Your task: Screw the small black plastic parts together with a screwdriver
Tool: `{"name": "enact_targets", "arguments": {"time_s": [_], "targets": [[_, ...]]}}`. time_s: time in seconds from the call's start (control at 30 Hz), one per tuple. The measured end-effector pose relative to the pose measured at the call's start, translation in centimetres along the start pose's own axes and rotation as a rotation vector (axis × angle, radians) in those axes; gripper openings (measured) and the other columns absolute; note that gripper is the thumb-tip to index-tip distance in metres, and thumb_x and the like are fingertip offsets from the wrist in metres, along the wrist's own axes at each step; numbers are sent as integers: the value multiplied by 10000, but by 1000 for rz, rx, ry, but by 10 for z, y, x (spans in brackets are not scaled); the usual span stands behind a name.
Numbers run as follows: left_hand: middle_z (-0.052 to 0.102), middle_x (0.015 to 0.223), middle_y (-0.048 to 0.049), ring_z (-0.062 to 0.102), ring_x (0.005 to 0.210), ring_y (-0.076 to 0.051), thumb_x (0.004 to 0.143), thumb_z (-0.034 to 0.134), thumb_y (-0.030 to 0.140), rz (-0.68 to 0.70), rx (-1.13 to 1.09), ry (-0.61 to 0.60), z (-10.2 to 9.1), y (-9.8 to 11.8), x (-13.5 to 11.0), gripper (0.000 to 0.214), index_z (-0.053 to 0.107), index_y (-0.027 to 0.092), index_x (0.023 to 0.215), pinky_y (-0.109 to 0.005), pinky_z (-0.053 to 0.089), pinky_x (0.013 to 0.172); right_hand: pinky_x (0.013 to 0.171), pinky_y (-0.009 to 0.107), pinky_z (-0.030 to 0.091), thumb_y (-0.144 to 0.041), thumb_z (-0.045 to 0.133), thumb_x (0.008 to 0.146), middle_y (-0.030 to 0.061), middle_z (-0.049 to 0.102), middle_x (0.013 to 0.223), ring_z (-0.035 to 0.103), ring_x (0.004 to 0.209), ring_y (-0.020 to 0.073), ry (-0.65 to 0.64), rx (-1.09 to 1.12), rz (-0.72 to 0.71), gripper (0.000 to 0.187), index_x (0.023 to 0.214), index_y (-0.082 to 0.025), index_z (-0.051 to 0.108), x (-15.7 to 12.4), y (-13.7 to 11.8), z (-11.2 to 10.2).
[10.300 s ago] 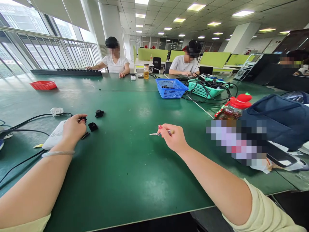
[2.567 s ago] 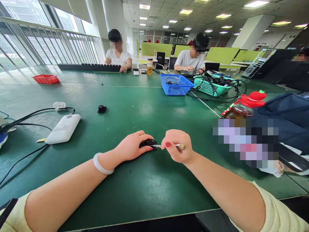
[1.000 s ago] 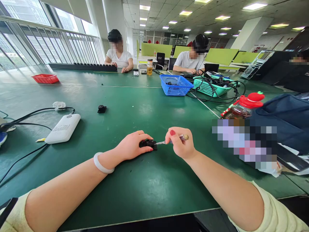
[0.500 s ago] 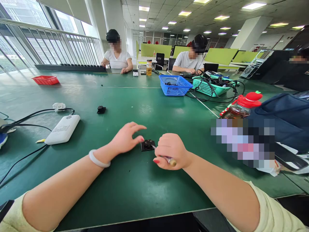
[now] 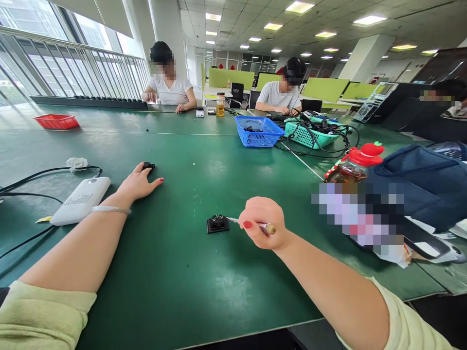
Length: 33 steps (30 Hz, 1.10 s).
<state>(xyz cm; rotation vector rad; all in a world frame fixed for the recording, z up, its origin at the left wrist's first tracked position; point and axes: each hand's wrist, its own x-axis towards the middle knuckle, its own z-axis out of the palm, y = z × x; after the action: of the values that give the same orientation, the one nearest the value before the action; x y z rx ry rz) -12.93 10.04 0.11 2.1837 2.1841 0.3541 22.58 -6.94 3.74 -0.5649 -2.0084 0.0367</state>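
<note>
My right hand [image 5: 261, 222] is closed around a small screwdriver [image 5: 270, 229], whose tan end sticks out below the fist. Its thin pale shaft points left, and the tip meets or nearly meets a small black part on a square black base [image 5: 218, 224] lying on the table. Farther off to the left, my left hand [image 5: 137, 185] reaches over a second small black part [image 5: 148, 166]. The thumb is spread wide and the fingertips lie at that part's near side, partly covering it. I cannot tell whether they press on it.
A white power bank [image 5: 80, 200] with black cables lies beside my left forearm. Blue [image 5: 260, 133] and green [image 5: 310, 135] baskets stand ahead, and a red tray [image 5: 56, 121] far left. Right are a red-lidded bottle [image 5: 365, 158] and a dark blue bag [image 5: 425, 182]. Two people sit across the table.
My left hand has moved from beside the based black part, away and to the left, onto the other black part. My right hand still holds the screwdriver by the based part. The view has shifted slightly.
</note>
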Motion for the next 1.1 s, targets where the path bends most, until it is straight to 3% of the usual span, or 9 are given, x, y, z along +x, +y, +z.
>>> {"name": "enact_targets", "arguments": {"time_s": [0.2, 0.47, 0.57, 0.67, 0.8, 0.97, 1.1], "targets": [[304, 1543, -144, 407, 1337, -345, 847, 442, 600, 176, 27, 4, 1, 22, -10, 695, 516, 118, 1343, -456, 300, 1144, 452, 275, 257, -362, 373, 977, -39, 358, 426, 283, 437, 114, 12, 24, -97, 457, 549, -220, 445, 1, -2, 1], [448, 1389, -124, 591, 1088, -261, 868, 494, 564, 581, -142, -97, -2, 98, -56, 534, 563, 181, 1232, -420, 447, 1023, 463, 274, 274, -365, 338, 986, -34, 368, 429, 297, 436, 111, 8, -18, -98, 481, 546, -218, 464, 2, -2, -2], [535, 1276, -85, 590, 1068, -248, 885, 499, 541, 726, -216, -128, -8, 116, -71, 469, 554, 230, 1232, -413, 470, 986, 460, 271, 269, -367, 331, 987, -35, 369, 426, 289, 436, 110, 13, -30, -99, 487, 542, -216, 463, 2, -2, -2], [523, 1278, -78, 591, 1058, -248, 887, 518, 503, 725, -231, -78, -10, 122, -77, 473, 532, 260, 1292, -406, 488, 954, 457, 269, 258, -354, 345, 984, -39, 364, 427, 276, 437, 111, 32, -22, -108, 470, 550, -216, 464, 2, -3, -1], [484, 1328, -89, 610, 1025, -250, 865, 548, 501, 604, -208, -23, -4, 122, -76, 531, 526, 262, 1339, -414, 495, 946, 458, 271, 261, -354, 347, 982, -38, 363, 430, 274, 437, 111, 25, -26, -110, 468, 550, -217, 465, 2, -4, 0], [553, 1313, -80, 563, 1156, -269, 859, 560, 481, 663, -258, -159, 2, 125, -76, 502, 551, 255, 1307, -423, 449, 1020, 460, 272, 263, -353, 345, 979, -36, 363, 432, 275, 441, 111, 4, -40, -102, 474, 541, -215, 465, 1, -3, 1], [603, 1263, -79, 539, 1201, -265, 830, 590, 436, 706, -370, -200, 0, 128, -77, 321, 612, 224, 1070, -425, 442, 1030, 464, 274, 266, -342, 352, 975, -36, 367, 437, 283, 440, 113, -3, -28, -101, 457, 551, -218, 468, 1, -3, 1]]}}
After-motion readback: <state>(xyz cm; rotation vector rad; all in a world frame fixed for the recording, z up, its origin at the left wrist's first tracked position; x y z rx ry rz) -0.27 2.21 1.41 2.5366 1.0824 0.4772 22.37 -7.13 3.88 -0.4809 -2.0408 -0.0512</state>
